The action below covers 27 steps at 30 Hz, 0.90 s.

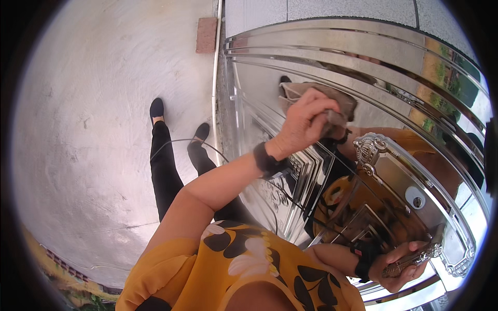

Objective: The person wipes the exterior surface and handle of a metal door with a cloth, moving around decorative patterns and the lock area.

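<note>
My left hand (307, 116) grips a crumpled grey-brown cloth (342, 97) and presses it against a mirror-polished metal door (256, 74), below its horizontal ridges. My right hand (400, 268) is wrapped around an ornate silver door handle (414, 258) at the lower right. The handle belongs to a decorated lock plate (393, 171) with a lock cylinder (418, 202). My arm, the cloth and my yellow patterned top are mirrored in the door. An embossed geometric panel (301, 167) shows below my left wrist. Both wrists wear black bands.
The pale concrete floor (97, 116) extends to the left, with my feet in black shoes on it. A thin white pipe (215, 85) runs along the door's base, beside a reddish brick (206, 35). A dark cable (175, 140) loops across my legs. Speckled wall tiles (342, 9) adjoin the door.
</note>
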Available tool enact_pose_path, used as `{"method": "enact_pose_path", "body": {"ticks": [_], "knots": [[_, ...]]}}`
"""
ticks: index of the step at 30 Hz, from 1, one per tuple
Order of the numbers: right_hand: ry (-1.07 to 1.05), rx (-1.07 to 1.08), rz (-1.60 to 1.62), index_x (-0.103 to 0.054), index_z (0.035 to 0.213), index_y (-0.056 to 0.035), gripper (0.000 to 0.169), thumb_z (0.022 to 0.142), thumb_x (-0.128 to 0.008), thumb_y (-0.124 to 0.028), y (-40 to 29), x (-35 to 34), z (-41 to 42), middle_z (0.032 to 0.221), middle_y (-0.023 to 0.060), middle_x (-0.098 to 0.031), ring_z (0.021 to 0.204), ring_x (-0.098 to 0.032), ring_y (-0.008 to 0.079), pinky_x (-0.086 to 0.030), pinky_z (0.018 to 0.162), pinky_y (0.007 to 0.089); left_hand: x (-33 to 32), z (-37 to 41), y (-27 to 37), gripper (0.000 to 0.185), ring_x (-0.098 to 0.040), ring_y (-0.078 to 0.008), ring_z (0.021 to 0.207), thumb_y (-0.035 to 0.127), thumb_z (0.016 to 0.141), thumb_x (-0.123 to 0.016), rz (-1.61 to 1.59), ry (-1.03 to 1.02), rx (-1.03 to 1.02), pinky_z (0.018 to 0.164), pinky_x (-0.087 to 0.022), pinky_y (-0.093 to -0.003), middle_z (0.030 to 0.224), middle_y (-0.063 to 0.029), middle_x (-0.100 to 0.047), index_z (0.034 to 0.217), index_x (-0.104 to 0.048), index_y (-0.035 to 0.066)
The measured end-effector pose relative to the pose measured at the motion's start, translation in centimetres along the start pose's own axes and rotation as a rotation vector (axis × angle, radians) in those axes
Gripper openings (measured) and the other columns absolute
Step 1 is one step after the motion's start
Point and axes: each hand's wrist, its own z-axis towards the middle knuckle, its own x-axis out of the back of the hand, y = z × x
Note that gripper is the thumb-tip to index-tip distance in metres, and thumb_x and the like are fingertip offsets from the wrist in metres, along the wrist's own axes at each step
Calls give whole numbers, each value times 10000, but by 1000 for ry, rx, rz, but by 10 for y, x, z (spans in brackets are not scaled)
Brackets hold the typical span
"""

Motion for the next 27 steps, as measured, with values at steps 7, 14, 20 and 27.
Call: {"method": "enact_pose_path", "body": {"ticks": [7,14,20,27], "knots": [[83,65,-230,-512,1367,-17,463,964,-430,-229,5,45,-30,1027,290,-505,530,-439,171,-355,539,276,-1,4,45,307,-638,-269,856,-69,759,-616,-22,-239,-51,725,-523,-326,966,-91,-609,1017,-678,84],[113,-50,-307,-513,1256,101,511,916,-460,-277,-3,-15,-4,939,257,-538,399,-352,126,-285,475,231,-5,-51,34,308,-642,-247,819,-74,768,-648,4,-171,101,707,-521,-311,936,-78,-619,1024,-705,88],[27,-63,-201,-526,1270,92,503,941,-477,-285,-4,-4,-1,885,191,-536,447,-451,133,-313,494,246,5,-57,27,283,-637,-239,900,-53,800,-665,-139,-214,137,804,-505,-321,934,-84,-651,1049,-713,73],[-201,97,45,-550,1270,-47,393,1061,-278,-240,6,-9,8,1211,374,-548,1009,-648,403,-535,880,461,3,11,27,244,-625,-239,894,-33,797,-634,-71,-174,-32,764,-503,-314,948,-75,-636,1007,-703,69]]}}
